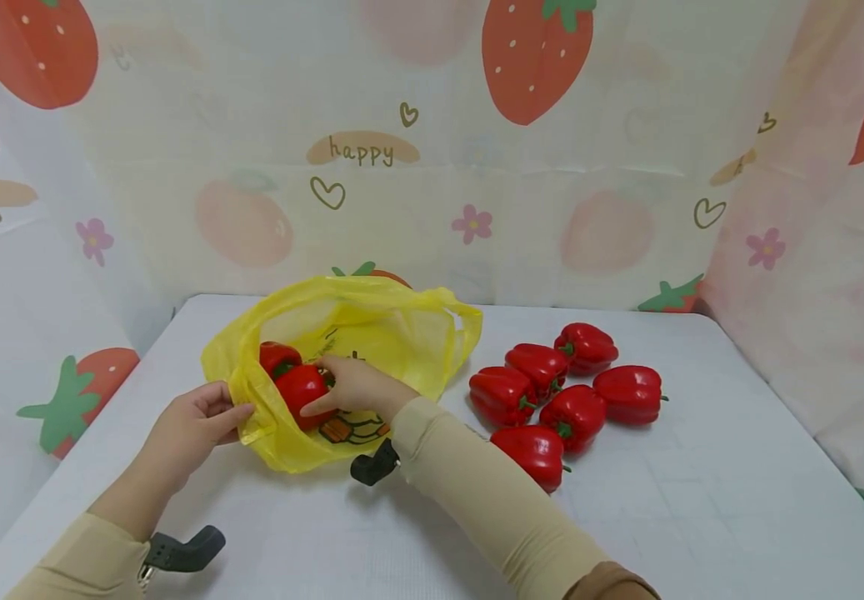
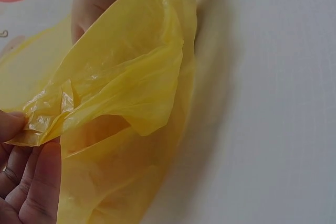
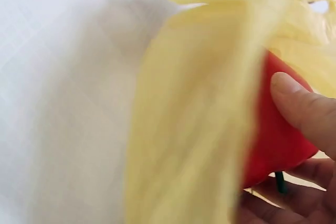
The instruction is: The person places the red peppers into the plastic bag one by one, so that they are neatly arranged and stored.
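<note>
Going off the bag (image 1: 274, 446), there's decent table (image 1: 289, 517) room at 6 o'clock, but the right arm (image 1: 476, 487) blocks 4, left arm (image 1: 132, 492) 8, and peppers (image 1: 572, 417) clog up 3 tbh.

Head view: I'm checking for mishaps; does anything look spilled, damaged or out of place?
Nothing stands out. The thin yellow plastic bag is crumpled, with no visible tear; six glossy red bell peppers lie grouped beside it on the white table, showing no splits.
</note>
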`<state>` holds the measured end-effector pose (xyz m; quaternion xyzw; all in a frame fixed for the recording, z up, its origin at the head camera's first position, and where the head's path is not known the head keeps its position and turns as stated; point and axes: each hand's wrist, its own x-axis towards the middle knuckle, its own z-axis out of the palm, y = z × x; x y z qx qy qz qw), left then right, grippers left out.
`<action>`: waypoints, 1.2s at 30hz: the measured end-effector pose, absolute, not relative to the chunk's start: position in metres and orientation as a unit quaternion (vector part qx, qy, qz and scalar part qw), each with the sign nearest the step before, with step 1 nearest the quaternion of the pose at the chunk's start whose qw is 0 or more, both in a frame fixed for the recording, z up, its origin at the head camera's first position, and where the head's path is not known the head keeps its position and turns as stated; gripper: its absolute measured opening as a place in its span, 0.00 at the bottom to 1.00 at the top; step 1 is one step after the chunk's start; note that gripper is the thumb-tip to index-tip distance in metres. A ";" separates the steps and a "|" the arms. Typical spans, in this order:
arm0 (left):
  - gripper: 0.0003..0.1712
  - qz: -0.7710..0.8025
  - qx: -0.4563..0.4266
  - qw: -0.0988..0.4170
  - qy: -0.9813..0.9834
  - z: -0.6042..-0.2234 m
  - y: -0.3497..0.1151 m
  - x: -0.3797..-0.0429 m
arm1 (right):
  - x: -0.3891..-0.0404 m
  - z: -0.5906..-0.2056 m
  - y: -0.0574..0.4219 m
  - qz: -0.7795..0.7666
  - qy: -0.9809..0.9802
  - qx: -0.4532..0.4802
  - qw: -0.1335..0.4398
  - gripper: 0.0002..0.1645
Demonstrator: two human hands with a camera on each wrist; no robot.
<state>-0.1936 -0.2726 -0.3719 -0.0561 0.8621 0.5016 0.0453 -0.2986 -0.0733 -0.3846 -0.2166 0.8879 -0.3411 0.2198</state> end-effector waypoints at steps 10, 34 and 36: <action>0.26 0.494 -0.060 0.048 0.866 -0.375 -0.271 -0.194 | -0.305 -0.373 -0.057 -0.327 0.884 -0.248 0.223 0.42; 0.26 0.498 -0.048 0.048 0.865 -0.378 -0.268 -0.196 | -0.315 -0.334 0.001 -0.411 0.839 -0.278 0.222 0.34; 0.26 0.498 -0.046 0.048 0.864 -0.378 -0.268 -0.196 | -0.315 -0.329 0.008 -0.413 0.840 -0.276 0.219 0.34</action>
